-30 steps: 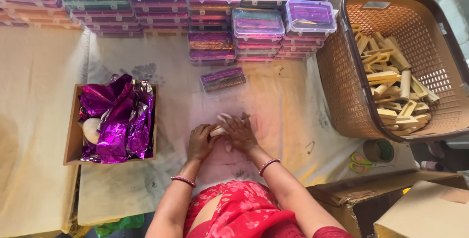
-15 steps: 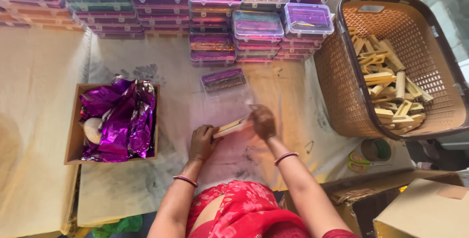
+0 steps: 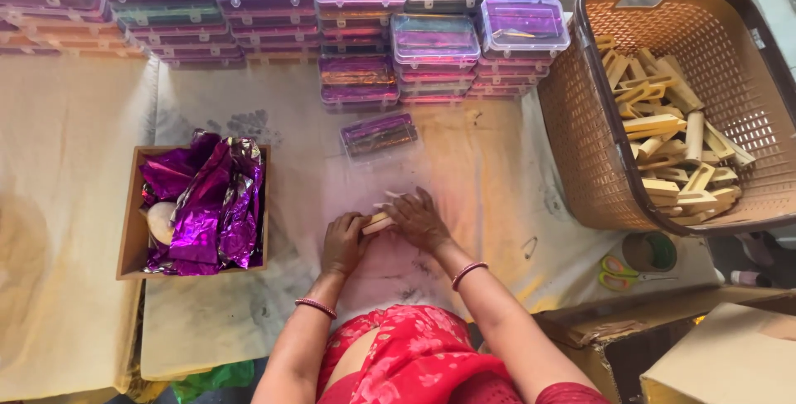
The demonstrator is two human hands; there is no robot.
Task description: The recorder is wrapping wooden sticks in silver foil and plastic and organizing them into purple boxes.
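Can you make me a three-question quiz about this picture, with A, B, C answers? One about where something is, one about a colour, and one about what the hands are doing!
1. Where are the wooden blocks piled?
A. in the brown basket
B. in the cardboard box
C. on a shelf

2. What colour is the foil in the cardboard box?
A. green
B. purple
C. silver

3. What are the left hand and right hand doing?
A. resting apart
B. holding scissors
C. holding one pale wooden piece together

Answers: A, blocks fill the basket; B, foil shines purple; C, both hands touch the piece.

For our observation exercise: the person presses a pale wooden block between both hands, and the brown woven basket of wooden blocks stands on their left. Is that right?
Not quite. The head view shows the brown woven basket on the person's right. The left hand and right hand do hold the pale wooden block.
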